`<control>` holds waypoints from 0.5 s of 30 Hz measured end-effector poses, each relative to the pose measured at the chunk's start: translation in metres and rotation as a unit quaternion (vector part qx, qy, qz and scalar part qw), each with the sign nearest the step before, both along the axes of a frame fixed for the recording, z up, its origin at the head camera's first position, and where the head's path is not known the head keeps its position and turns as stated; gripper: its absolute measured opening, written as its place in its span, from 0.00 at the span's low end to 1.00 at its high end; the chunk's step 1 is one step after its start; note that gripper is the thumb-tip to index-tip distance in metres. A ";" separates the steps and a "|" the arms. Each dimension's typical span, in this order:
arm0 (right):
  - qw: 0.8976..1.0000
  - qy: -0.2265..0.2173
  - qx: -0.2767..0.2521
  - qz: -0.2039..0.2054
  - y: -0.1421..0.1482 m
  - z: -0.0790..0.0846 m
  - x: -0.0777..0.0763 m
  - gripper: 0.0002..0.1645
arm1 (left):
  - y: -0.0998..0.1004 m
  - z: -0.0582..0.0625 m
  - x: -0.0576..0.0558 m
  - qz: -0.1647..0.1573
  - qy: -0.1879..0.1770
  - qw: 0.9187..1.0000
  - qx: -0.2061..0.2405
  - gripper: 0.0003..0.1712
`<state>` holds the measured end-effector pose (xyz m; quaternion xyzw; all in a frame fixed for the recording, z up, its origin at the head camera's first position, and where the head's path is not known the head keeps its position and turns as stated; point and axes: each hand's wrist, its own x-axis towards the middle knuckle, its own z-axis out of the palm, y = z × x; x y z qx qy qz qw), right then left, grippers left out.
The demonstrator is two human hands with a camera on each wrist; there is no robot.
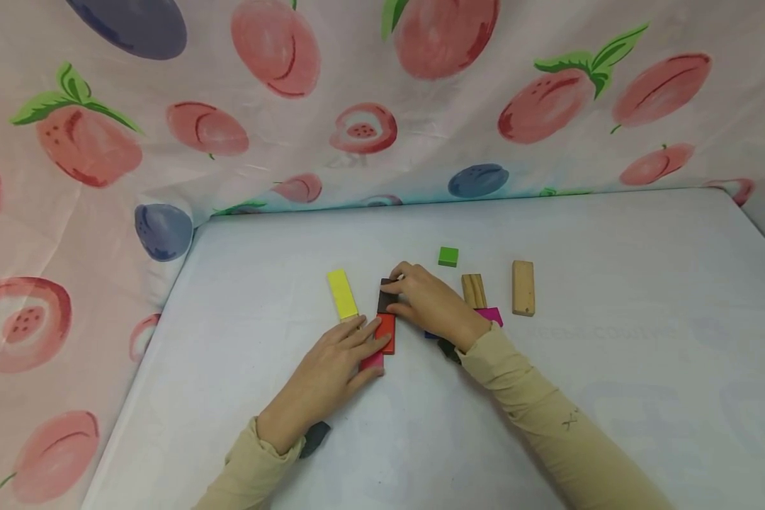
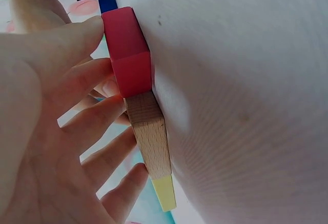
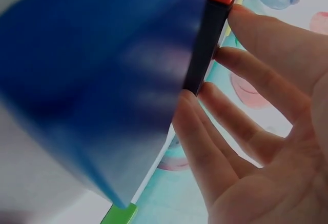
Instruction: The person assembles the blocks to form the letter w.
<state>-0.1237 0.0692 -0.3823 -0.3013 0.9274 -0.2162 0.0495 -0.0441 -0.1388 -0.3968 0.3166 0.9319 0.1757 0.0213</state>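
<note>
My right hand (image 1: pixel 435 306) holds a black block (image 1: pixel 386 303) between thumb and fingers. The black block's near end meets a red block (image 1: pixel 389 338), and a pink block (image 1: pixel 372 361) lies beside that. Over these lies my left hand (image 1: pixel 324 368), its fingers spread and fairly straight, touching the blocks. In the left wrist view its thumb is at the pink block (image 2: pixel 130 55) and other fingertips reach a plain wooden block (image 2: pixel 151 142), mostly hidden in the head view. A yellow block (image 1: pixel 342 294) continues the row from the wooden one.
Beyond the right hand lie a green block (image 1: pixel 448 256), a grooved wooden block (image 1: pixel 474 291) and a plain wooden block (image 1: pixel 523 288). A magenta block (image 1: pixel 491 316) and a blue one (image 1: pixel 430 335) are partly covered by the right forearm. Fruit-patterned cloth (image 1: pixel 357 71) rises behind the white table (image 1: pixel 612 411).
</note>
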 end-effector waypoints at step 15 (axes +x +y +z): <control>1.000 -0.003 -0.002 0.005 0.000 0.000 0.002 0.22 | 0.000 0.000 0.001 -0.003 0.008 1.000 0.000 0.27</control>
